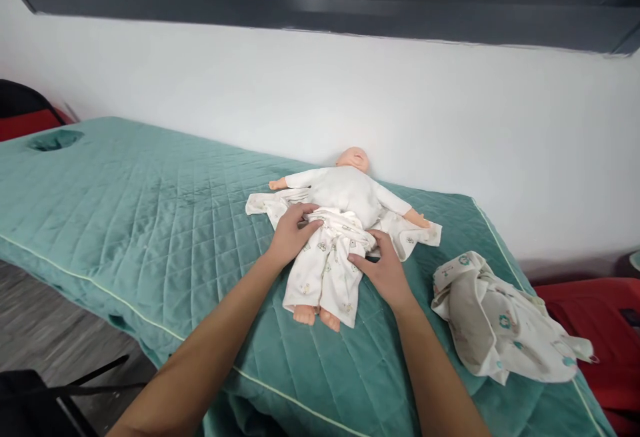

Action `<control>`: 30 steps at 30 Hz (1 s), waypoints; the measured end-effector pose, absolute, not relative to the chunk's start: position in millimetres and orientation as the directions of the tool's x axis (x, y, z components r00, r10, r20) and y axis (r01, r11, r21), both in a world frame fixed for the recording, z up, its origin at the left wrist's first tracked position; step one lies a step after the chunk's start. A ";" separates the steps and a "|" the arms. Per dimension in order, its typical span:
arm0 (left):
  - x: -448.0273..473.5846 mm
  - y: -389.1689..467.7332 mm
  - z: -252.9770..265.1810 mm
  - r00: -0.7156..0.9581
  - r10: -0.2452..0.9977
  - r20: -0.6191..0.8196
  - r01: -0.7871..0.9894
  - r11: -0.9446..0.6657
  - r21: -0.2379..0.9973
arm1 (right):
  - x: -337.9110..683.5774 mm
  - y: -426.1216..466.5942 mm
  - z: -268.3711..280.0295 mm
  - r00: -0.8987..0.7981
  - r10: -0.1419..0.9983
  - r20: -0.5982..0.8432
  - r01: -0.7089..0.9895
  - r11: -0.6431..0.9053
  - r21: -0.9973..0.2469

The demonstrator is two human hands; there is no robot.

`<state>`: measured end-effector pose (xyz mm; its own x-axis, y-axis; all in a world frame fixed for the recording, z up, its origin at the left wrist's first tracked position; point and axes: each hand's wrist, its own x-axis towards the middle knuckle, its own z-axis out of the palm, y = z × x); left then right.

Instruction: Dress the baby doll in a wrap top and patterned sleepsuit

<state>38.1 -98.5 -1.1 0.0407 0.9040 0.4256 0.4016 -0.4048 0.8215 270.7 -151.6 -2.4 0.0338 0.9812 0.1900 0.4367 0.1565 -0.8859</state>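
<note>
A baby doll (345, 190) lies on its back on the green quilted bed, head toward the wall, its torso and arms white. Printed white baby pants (323, 267) cover its legs, with the bare feet showing at the hems. My left hand (295, 231) pinches the waistband on the left side. On the opposite side, my right hand (384, 265) grips the waistband between thumb and fingers. Beneath the doll a printed baby shirt (417, 235) is spread out, its sleeves reaching to both sides.
A crumpled printed cloth (505, 323) lies on the bed's right end. The green bed (165, 223) stretches left along the white wall, with a face hole (56, 140) at its far end. A red chair or case (595, 330) stands at the right.
</note>
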 end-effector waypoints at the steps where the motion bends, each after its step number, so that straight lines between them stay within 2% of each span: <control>1: 39.3 -95.9 -1.6 0.043 0.903 0.427 0.413 -0.405 0.816 | 269.6 -150.5 -2.6 0.047 0.979 0.199 0.450 0.157 -0.879; 9: 36.7 -115.7 -6.0 0.028 0.906 0.422 0.467 -0.385 0.796 | 266.9 -148.6 -1.3 0.056 0.983 0.174 0.625 0.101 -0.774; 16: 28.1 -171.4 -8.9 0.042 0.943 0.331 0.505 -0.305 0.807 | 264.7 -153.5 -4.3 0.029 0.939 0.343 0.839 0.164 -0.520; 18: 25.6 -184.8 -11.2 0.046 0.943 0.330 0.512 -0.306 0.803 | 263.3 -157.2 -3.9 0.026 0.916 0.399 0.855 0.186 -0.483; 20: 23.4 -191.9 -14.9 0.065 0.935 0.349 0.507 -0.332 0.796 | 261.6 -159.9 -3.6 -0.018 0.896 0.444 0.813 0.272 -0.515; 22: 21.8 -192.9 -19.0 0.096 0.921 0.378 0.483 -0.375 0.791 | 259.7 -162.6 -3.6 -0.086 0.875 0.477 0.707 0.391 -0.590; 24: 20.9 -190.5 -22.3 0.118 0.906 0.406 0.451 -0.413 0.791 | 257.7 -167.8 -3.8 -0.114 0.873 0.474 0.599 0.441 -0.668; 27: 20.1 -186.9 -24.6 0.132 0.904 0.407 0.427 -0.423 0.800 | 254.1 -186.6 -2.9 -0.090 0.929 0.358 0.524 0.350 -0.777; 30: 19.4 -186.4 -25.3 0.143 0.903 0.405 0.432 -0.425 0.796 | 248.1 -217.5 -1.4 -0.121 0.967 0.224 0.531 0.254 -0.809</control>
<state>19.4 -186.4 -25.3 0.1430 0.9033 0.4046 0.4322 -0.4247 0.7955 248.1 -217.5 -1.4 -0.1207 0.9670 0.2243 0.5309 0.2538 -0.8085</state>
